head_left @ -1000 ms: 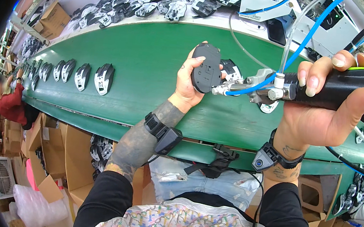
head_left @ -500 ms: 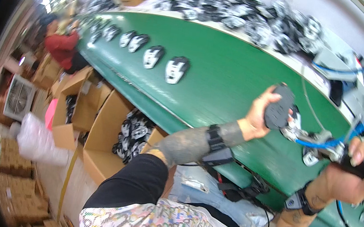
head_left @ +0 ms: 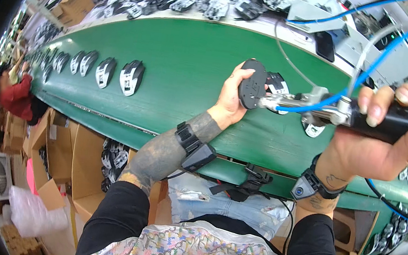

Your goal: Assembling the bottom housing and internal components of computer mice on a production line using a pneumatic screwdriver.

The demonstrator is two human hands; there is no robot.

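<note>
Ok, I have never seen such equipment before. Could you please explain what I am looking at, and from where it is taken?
There is no robot here, only a person's two bare hands. A wide fisheye camera on the person's head looks down, so straight edges bend near the rim. Each forearm wears a small strapped device.

The left hand holds up a dark, flat, rounded piece. The right hand grips a black hand tool with a metal front end, pointed at that piece; whether they touch, I cannot tell. A blue tube runs to the tool.

Below is a long green surface with black-and-silver shells in a row. Behind it lies a pile of similar parts.
</note>
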